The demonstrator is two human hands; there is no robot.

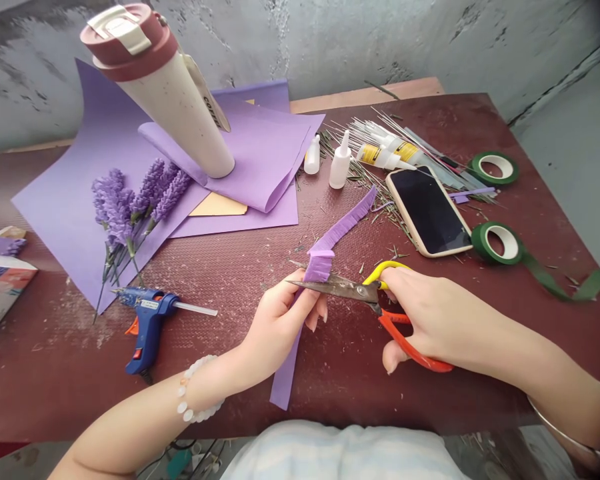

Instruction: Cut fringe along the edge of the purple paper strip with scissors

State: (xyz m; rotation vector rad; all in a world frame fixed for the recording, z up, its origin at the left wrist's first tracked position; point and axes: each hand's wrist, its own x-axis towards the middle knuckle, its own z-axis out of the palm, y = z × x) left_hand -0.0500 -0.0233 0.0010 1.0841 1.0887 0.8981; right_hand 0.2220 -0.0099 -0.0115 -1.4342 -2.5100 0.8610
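The purple strip is held above the bench, near the middle of the view, pinched between thumb and fingers of the left hand. The right hand is closed on the handles of the scissors, whose blades stand slightly apart at the strip. The strip appears to be paper: judged very light, limp lengthwise, easily creased or torn, not slippery. Best hold is a light pinch on the plain, uncut band, clear of the fringe, which is likely the weakest part. The scissors are judged rigid and heavier, to be taken by the handles only. The strip's long axis runs obliquely, plain end towards the person and fringed end away and to the right, with a folded portion at the blades. The scissors lie across it, tips to the left, handles to the right.
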